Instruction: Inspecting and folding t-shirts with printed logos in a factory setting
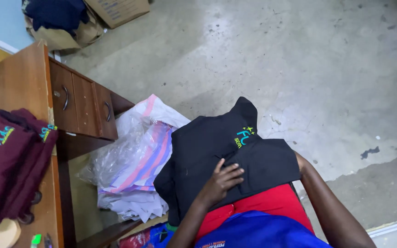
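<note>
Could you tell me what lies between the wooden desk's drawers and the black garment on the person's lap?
In the head view, a striped woven sack under crumpled clear plastic lies between the drawers and the black garment.

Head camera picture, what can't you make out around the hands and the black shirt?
- Right hand: hidden in the head view; the black shirt covers the arm's end.
- Left hand: lies flat on the shirt, palm side hidden.
- Folded maroon shirts: cut off by the left edge.
- Small items on the desk corner: cut by the bottom edge, too small to tell.
</note>
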